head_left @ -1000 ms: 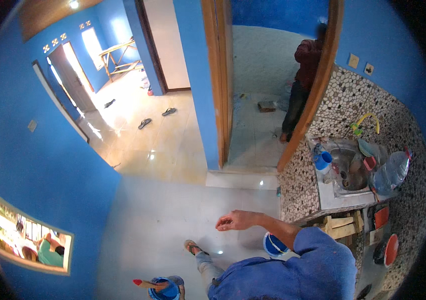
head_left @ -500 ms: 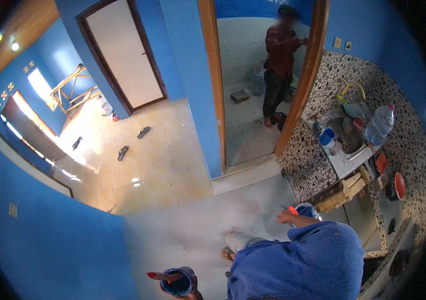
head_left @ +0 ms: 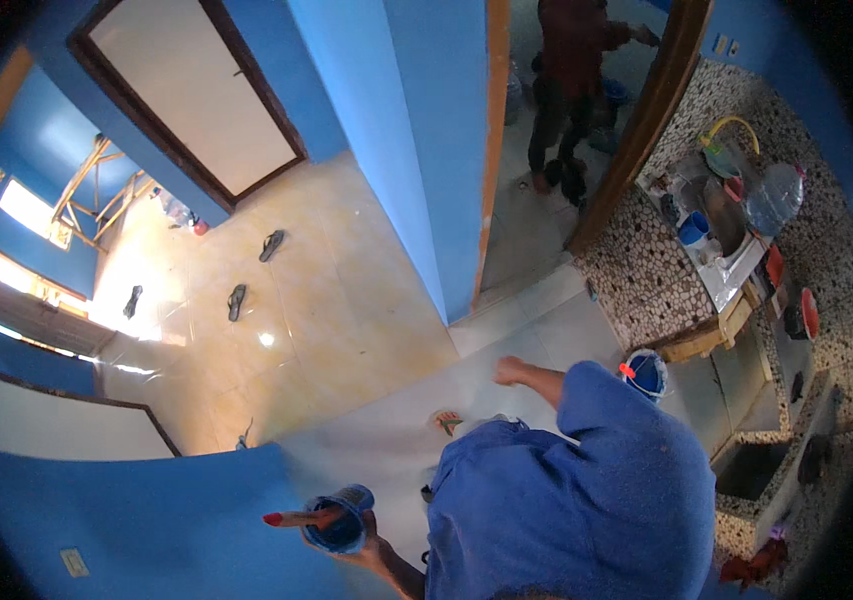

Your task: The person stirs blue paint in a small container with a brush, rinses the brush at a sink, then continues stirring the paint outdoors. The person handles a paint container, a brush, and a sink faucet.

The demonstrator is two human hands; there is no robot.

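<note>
My left hand is shut on a blue paint cup at the lower middle, with a red-tipped brush lying across its mouth. My right hand is out in front of my blue-clothed body, empty, with its fingers loosely bent and slightly apart. To its right, on the floor by the counter, stands a blue bucket with a red-orange object at its rim. My foot in a sandal shows on the pale tiles.
A person in dark red stands inside the doorway at the top. Right of it is a pebble-tiled counter with a sink and dishes. Loose flip-flops lie on the yellowish floor. A blue wall borders my left.
The view has swung round and shifted forward. My right hand has moved from beside the bucket to left of it. The person in the doorway has an arm held out.
</note>
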